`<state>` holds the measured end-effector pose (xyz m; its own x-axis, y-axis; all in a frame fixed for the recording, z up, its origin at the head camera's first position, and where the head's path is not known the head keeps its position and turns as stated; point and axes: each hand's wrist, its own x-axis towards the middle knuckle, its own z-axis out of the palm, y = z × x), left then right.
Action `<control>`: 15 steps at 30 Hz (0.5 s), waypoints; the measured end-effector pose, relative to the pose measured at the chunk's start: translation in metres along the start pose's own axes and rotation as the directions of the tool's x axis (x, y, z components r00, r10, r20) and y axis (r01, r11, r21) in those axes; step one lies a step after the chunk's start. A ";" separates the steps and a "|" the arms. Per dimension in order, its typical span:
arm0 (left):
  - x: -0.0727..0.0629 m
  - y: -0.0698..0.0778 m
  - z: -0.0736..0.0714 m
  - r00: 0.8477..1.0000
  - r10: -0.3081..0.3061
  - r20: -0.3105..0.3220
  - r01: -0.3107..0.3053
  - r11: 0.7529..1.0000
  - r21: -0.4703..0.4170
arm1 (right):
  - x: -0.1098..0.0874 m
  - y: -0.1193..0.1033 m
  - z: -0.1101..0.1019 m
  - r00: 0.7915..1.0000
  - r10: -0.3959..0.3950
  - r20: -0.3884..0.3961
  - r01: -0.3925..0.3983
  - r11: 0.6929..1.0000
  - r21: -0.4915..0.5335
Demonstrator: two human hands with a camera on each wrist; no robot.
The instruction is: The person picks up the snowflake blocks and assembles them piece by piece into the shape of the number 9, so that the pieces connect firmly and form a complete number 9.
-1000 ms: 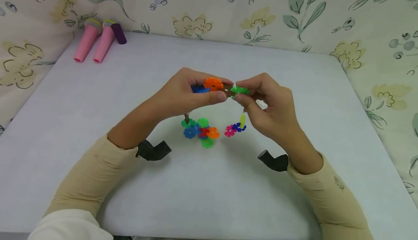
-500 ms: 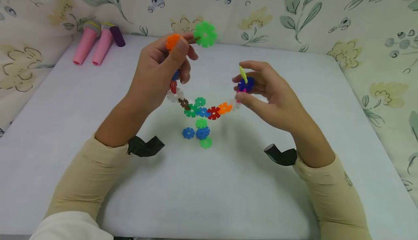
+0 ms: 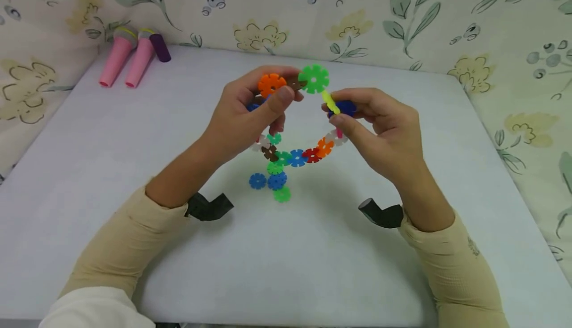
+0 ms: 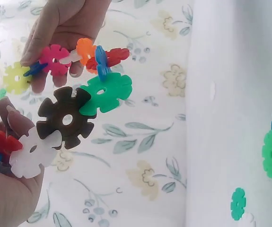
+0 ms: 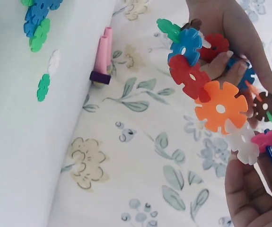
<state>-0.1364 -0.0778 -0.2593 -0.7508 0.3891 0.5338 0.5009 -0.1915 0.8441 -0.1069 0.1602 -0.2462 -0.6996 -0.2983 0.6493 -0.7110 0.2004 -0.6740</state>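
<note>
A chain of colourful flower-shaped interlocking plastic discs (image 3: 297, 158) hangs in a loop between both hands above the table. My left hand (image 3: 243, 104) grips one stretch of it, thumb at the orange disc (image 3: 271, 85). Beyond those fingers, a brown disc carries the light green end disc (image 3: 314, 78). My right hand (image 3: 386, 134) pinches the other end, around the dark blue disc (image 3: 346, 107) and yellow disc (image 3: 329, 102). The yellow disc's upper tip is right at the green disc's lower edge. In the left wrist view, the black-brown disc (image 4: 65, 118) and white disc (image 4: 31, 153) show nearest.
Loose blue discs (image 3: 257, 181) and green discs (image 3: 282, 194) lie on the white table (image 3: 286, 258) below the chain. Two pink toy microphones (image 3: 118, 57), one with a dark purple block (image 3: 160, 47) against it, lie at the back left. Floral fabric (image 3: 357, 15) borders the table.
The right hand let go of the green disc and took the chain's yellow end. The left hand rose leftward with the green-tipped end, then came back down and right, bringing both ends together.
</note>
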 end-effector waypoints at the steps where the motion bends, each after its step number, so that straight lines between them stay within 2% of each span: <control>1: 0.000 -0.001 0.000 1.000 0.021 0.009 -0.021 1.000 0.010 | 0.000 0.000 0.000 1.000 -0.002 0.000 0.002 1.000 -0.012; 5: 0.000 -0.003 -0.002 0.995 0.090 0.037 -0.091 0.995 0.028 | 0.001 0.002 0.000 1.000 -0.011 -0.012 0.010 1.000 -0.026; 15: 0.000 -0.006 -0.002 0.991 0.128 0.035 -0.130 0.990 0.055 | 0.000 0.004 -0.001 1.000 0.023 -0.001 -0.023 0.999 -0.030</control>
<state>-0.1402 -0.0790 -0.2640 -0.6648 0.3931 0.6352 0.6169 -0.1904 0.7636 -0.1095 0.1615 -0.2482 -0.7159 -0.2930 0.6337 -0.6964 0.2352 -0.6780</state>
